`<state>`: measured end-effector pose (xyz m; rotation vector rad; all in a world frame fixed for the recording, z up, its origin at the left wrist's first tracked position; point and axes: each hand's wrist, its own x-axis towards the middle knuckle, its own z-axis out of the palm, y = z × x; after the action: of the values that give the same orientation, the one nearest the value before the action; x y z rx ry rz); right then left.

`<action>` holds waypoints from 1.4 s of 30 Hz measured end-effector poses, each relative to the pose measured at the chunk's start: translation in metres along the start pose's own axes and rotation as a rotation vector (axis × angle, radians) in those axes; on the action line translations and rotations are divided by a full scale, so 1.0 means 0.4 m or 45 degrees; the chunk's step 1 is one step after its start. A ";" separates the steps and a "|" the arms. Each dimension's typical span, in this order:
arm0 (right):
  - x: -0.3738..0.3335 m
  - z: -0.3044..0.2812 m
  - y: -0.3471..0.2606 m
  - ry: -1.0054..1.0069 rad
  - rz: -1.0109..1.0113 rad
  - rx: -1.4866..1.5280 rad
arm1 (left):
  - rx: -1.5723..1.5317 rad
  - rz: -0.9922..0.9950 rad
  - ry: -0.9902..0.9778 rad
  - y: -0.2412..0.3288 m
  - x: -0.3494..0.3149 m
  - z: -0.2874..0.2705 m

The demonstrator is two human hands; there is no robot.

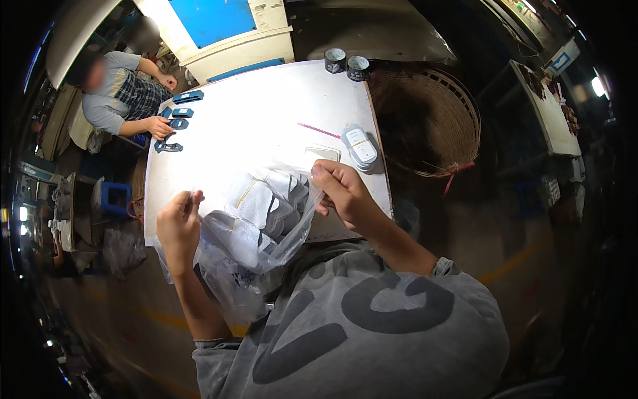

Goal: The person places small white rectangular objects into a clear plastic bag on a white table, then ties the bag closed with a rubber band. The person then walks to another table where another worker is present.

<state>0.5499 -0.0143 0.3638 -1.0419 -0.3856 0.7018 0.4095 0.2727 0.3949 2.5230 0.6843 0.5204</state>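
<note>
A clear plastic bag (289, 256) lies at the table's near edge, its lower part hanging over toward my lap. Inside are bundles of whitish, round-edged flat pieces (252, 203), some held by thin yellow bands. My left hand (178, 226) is closed at the bag's left side, thumb and forefinger pinched on the film. On the opposite side, my right hand (342, 189) grips the bag's upper rim between thumb and fingers. The bag's mouth is spread between the two hands. Just beyond my right hand sits a stack of pale rounded cards (360, 147) with a yellow band.
A pink pen (319, 130) and a pale flat rectangular object (323, 155) lie on the white table (266, 100). Two dark tape rolls (335, 61) stand at the far right corner. Across the left side, a co-worker (123, 93) handles blue tools (178, 124). A wicker basket (465, 126) stands right.
</note>
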 end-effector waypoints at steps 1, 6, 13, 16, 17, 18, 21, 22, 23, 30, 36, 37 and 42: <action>-0.006 -0.007 -0.011 -0.038 0.019 0.008 | 0.061 0.096 0.055 0.021 -0.014 -0.003; -0.010 -0.092 -0.062 0.015 -0.070 -0.193 | -0.388 -0.132 -0.007 0.105 -0.072 0.032; 0.053 -0.153 -0.158 0.066 -0.275 -0.821 | -0.489 -0.217 0.059 0.175 -0.114 0.089; 0.052 -0.114 -0.182 -0.224 -0.426 -0.934 | -0.262 -0.169 0.089 0.213 -0.121 0.084; 0.077 -0.090 -0.166 -0.499 -0.457 -0.877 | -0.203 -0.168 0.080 0.225 -0.121 0.080; 0.102 -0.059 -0.141 -0.641 -0.372 -1.113 | -0.244 -0.259 0.005 0.240 -0.126 0.071; 0.151 0.024 -0.058 -0.609 -0.271 -1.757 | 0.008 -0.054 0.171 0.281 -0.145 0.060; 0.163 0.044 -0.036 -0.537 -0.225 -1.979 | 0.139 0.061 0.220 0.290 -0.150 0.059; 0.177 0.059 -0.016 -0.519 -0.246 -2.036 | 0.195 0.128 0.265 0.301 -0.160 0.064; 0.209 0.051 -0.019 -0.778 -0.078 -2.293 | 0.140 0.150 -0.753 0.305 -0.217 0.025; 0.210 -0.002 -0.089 -0.578 -0.195 -2.038 | 0.536 0.349 -0.759 0.272 -0.228 0.045; 0.205 -0.006 -0.104 -0.541 -0.208 -1.987 | 0.546 0.367 -0.700 0.263 -0.231 0.043; 0.159 -0.012 -0.152 -0.595 -0.159 -1.392 | 0.567 0.372 -0.722 0.237 -0.250 0.005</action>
<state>0.6196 0.0072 0.4133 -1.8482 -1.3214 0.6049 0.3651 0.1448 0.4201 2.9965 0.2298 -0.3009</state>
